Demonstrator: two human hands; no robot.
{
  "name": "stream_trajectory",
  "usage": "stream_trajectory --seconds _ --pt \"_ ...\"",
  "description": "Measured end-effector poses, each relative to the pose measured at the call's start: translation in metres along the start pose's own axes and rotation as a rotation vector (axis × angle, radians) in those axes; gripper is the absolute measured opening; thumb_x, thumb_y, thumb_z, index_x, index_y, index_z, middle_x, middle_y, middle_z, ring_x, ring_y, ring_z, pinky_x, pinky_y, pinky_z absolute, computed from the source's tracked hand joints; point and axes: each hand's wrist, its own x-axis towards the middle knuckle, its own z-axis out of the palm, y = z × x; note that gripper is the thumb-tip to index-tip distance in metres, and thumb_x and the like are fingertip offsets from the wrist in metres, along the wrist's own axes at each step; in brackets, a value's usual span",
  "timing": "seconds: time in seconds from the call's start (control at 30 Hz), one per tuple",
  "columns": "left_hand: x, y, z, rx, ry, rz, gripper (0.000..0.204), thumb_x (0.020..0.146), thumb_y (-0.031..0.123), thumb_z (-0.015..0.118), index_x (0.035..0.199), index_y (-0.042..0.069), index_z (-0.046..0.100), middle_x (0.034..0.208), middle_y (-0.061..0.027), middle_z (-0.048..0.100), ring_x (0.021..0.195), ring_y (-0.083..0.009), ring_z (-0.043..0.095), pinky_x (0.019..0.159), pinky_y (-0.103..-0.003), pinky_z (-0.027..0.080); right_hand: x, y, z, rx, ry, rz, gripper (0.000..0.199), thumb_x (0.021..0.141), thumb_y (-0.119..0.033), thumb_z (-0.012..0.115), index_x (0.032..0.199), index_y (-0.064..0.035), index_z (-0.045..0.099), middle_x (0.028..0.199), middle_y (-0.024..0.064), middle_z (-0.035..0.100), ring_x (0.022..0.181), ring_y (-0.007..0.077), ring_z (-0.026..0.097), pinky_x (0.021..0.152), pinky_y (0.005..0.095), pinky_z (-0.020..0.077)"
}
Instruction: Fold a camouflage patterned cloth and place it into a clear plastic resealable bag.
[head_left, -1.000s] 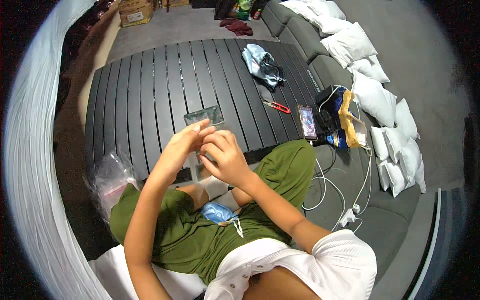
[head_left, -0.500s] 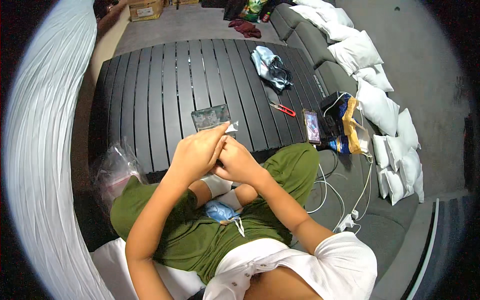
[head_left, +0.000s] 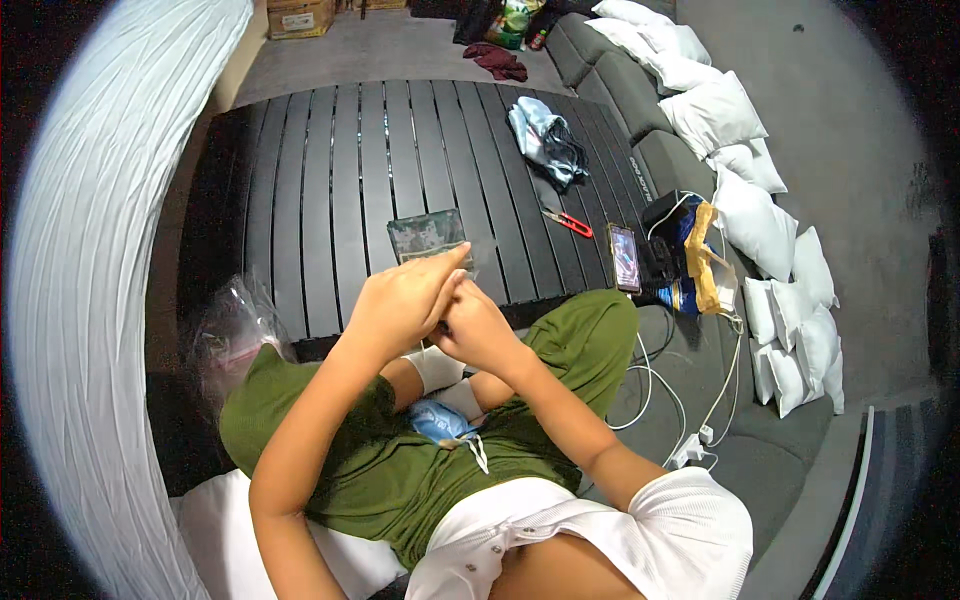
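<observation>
the 2 hands have closed together, left hand (head_left: 405, 300) covering right hand (head_left: 475, 325), fingers' grip hidden, beside the clear packet (head_left: 430, 237).

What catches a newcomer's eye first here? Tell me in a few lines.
The two hands, left hand and right hand, pressed together over the lap in olive-green trousers. Just beyond them a small clear packet lies on the dark slatted table. To the right, white pillows line the grey sofa.
</observation>
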Motion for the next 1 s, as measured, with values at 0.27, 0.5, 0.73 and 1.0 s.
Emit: stream_trajectory --seconds 0.27,0.5,0.73,1.0 --pt "-0.003 0.000 0.003 0.074 0.036 -0.005 0.031 0.086 0.021 0.049 0.115 0.010 0.052 0.076 -0.0098 0.061 0.066 -0.0245 0.060 0.054 -0.035 0.047 0.001 -0.005 -0.006 0.051 -0.048 0.156 0.025 0.064 -0.009 0.063 0.085 0.0009 0.057 0.087 0.0163 0.057 0.087 0.0338 0.052 0.082 0.0387 0.0417" --pt "-0.004 0.001 0.002 0.211 0.095 0.078 0.030 0.083 0.026 0.054 0.110 0.011 0.056 0.069 -0.0062 0.060 0.055 -0.0199 0.058 0.045 -0.031 0.044 0.005 -0.007 -0.009 -0.049 -0.065 0.073 0.027 0.067 -0.010 0.062 0.091 0.0012 0.055 0.089 0.0173 0.057 0.090 0.0346 0.053 0.078 0.0396 0.0436" --pt "-0.002 0.005 0.000 0.283 0.133 0.400 0.030 0.078 0.026 0.058 0.103 0.010 0.059 0.092 -0.0051 0.063 0.086 -0.0183 0.061 0.075 -0.029 0.048 0.002 0.002 -0.001 0.302 -0.002 0.148 0.044 0.075 -0.016 0.057 0.116 -0.0022 0.048 0.124 0.0157 0.045 0.117 0.0295 0.041 0.099 0.0374 0.0312" --pt "-0.005 0.017 0.007 0.288 0.138 0.491 0.029 0.077 0.029 0.057 0.099 0.011 0.060 0.094 -0.0028 0.062 0.089 -0.0160 0.059 0.082 -0.029 0.045 0.007 0.024 0.012 0.092 0.104 -0.064 0.051 0.081 -0.030 0.049 0.124 -0.0040 0.042 0.138 0.0169 0.026 0.128 0.0371 0.021 0.104 0.0440 0.0194"
